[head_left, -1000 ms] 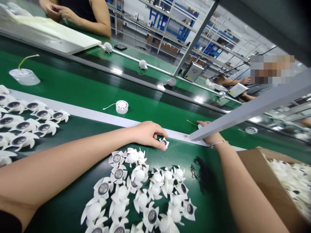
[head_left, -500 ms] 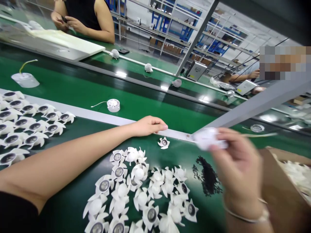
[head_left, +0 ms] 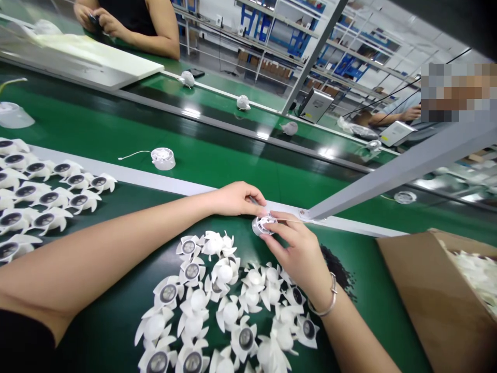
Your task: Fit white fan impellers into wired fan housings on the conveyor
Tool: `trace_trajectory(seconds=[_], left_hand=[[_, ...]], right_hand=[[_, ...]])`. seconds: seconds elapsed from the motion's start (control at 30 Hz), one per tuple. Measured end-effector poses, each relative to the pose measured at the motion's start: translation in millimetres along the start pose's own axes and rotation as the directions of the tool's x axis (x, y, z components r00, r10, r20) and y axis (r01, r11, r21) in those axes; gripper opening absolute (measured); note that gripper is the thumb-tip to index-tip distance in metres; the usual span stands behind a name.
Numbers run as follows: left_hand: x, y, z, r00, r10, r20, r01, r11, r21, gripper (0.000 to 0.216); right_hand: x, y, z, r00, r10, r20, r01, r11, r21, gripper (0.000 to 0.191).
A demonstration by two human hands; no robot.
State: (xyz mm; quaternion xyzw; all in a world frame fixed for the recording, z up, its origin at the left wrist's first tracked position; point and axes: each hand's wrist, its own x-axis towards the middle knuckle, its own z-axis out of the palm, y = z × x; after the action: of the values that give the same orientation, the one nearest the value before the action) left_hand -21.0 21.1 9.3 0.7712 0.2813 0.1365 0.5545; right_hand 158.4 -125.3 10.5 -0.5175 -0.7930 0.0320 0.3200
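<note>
**You are holding a white housing (head_left: 256,226) beside the grey post (head_left: 373,171)**

Your right hand (head_left: 303,248) is gripping the round housing between thumb and fingers, just left of the post's foot and on your side of it. Your left hand (head_left: 236,199) is keeping its thumb and fingers close together, the tips reaching the housing's far rim; you cannot tell from this angle whether they are pinching it. Nor is it clear whether the housing is resting on the green table (head_left: 373,274) or being held just over it. A thin wire (head_left: 314,223) is trailing from the housing towards the post's foot.

A cluster of white fan wheels (head_left: 227,311) is lying nearer you than the post and to its left, some showing dark-rimmed hubs, others rounded caps. Rows of more fan wheels (head_left: 49,198) are sitting far left of the post. Small black bits (head_left: 337,267) are lying in a heap on your side of the post's foot, partly hidden by your right hand. A cardboard box (head_left: 430,295) full of white parts (head_left: 476,272) is standing to the right of the foot.

Well left of the post, another wired housing (head_left: 163,159) is sitting on the green belt (head_left: 233,166). Farther left and beyond, a co-worker's hands (head_left: 111,25) are holding something small and dark.
</note>
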Motion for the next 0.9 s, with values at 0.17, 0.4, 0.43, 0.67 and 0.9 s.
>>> trace_trajectory(seconds=[0.17,0.4,0.43,0.67,0.9], left_hand=[[-1,6,4,1.0,0.007,-0.013,-0.006,0.997,0.078,0.037],[-25,35,-17,0.979,-0.151,0.139,0.082,0.908,0.41,0.046],[-31,42,-22,0.958,-0.2,0.204,0.084,0.88,0.467,0.051],[-58,82,-23,0.855,-0.418,0.309,0.07,0.682,0.728,0.066],[-57,78,-9,0.856,-0.4,0.326,0.016,0.653,0.758,0.055]], right_hand=[[1,2,1,1.0,0.027,-0.01,-0.026,0.999,0.032,0.013],[-3,10,-4,0.994,-0.034,0.107,0.022,0.994,0.108,0.013],[-5,12,-5,0.994,-0.011,0.113,0.004,0.998,0.06,0.018],[-15,39,-43,0.936,0.336,-0.106,-0.351,0.912,-0.211,0.051],[-31,59,-88,0.709,0.575,0.407,-0.455,0.815,-0.359,0.022]])
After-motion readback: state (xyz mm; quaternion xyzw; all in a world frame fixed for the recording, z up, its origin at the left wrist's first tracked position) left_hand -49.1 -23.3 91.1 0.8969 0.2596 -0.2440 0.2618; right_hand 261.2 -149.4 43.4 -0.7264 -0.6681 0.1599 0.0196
